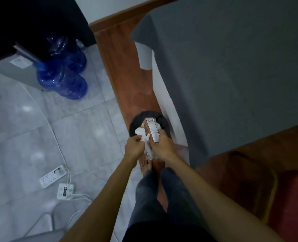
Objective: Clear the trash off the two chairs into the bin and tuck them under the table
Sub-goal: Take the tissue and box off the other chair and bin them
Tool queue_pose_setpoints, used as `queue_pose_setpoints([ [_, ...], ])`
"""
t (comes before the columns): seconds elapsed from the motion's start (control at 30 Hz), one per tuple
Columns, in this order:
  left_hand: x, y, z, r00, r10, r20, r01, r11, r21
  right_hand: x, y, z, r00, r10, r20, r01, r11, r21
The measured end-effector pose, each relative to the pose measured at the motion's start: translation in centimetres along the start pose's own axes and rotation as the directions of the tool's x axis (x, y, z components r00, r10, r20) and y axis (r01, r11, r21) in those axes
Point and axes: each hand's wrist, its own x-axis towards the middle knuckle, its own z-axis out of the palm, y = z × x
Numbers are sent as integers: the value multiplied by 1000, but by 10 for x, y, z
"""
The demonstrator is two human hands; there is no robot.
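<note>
White tissue (145, 139) and carton (151, 129) in both hands' grip above bin (165, 122)

Arms: your forearms are bare, with no sleeves in view.
Left hand (134, 145): you wear nothing on it.
Right hand (162, 145): bare too, no ring showing.
Legs: your trousers (150, 198) are dark blue-grey denim.
Feet: bare.
Top: dark fabric at the bottom edge.
</note>
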Motion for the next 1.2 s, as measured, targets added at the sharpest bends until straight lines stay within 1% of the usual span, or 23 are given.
queue_pose_setpoints([
  [0.07, 21, -3, 4, 1000, -27, 10, 26, 999, 27, 23, 8, 9, 1000, 17, -10, -17, 1000, -21],
  [0.17, 60, -8, 14, 1000, -25, 10, 24, 998, 52, 62, 24, 27, 999, 23, -37, -25, 998, -51],
  [0.23, 93, -15, 25, 999, -33, 9, 33, 998, 58, 93, 40, 41, 999, 35, -31, -37, 997, -68],
  [0.3, 128, -23, 38, 999, -39, 10, 38, 998, 59, 125, 57, 55, 998, 52, -20, -53, 997, -49],
  [0.47, 215, -52, 68, 998, -57, 20, 53, 988, 144, 204, 100, 93, 995, 99, -29, -99, 995, -3],
  [0.57, 241, -67, 77, 998, -55, 28, 50, 984, 168, 234, 117, 113, 993, 67, -93, -72, 996, -52],
  [0.67, 247, -75, 78, 1000, 3, 9, -4, 984, 178, 243, 123, 122, 994, 24, -106, -33, 995, -89],
  [0.77, 232, -74, 67, 999, 37, 12, -39, 978, 204, 226, 115, 118, 994, 34, -108, -44, 995, -84],
  [0.87, 194, -60, 49, 997, 75, 8, -75, 978, 192, 187, 92, 104, 993, 14, -115, -22, 998, -65],
  [1.03, 105, -22, 12, 986, 166, 2, -164, 976, 140, 96, 49, 69, 983, -67, -172, 65, 998, -18],
  [1.13, 48, 2, -7, 976, 215, 36, -218, 964, 153, 39, 29, 48, 983, -77, -169, 75, 997, -21],
  [1.2, 4, 24, -21, 960, 272, 62, -279, 945, 168, -1, 10, 27, 978, -100, -183, 101, 995, -4],
])
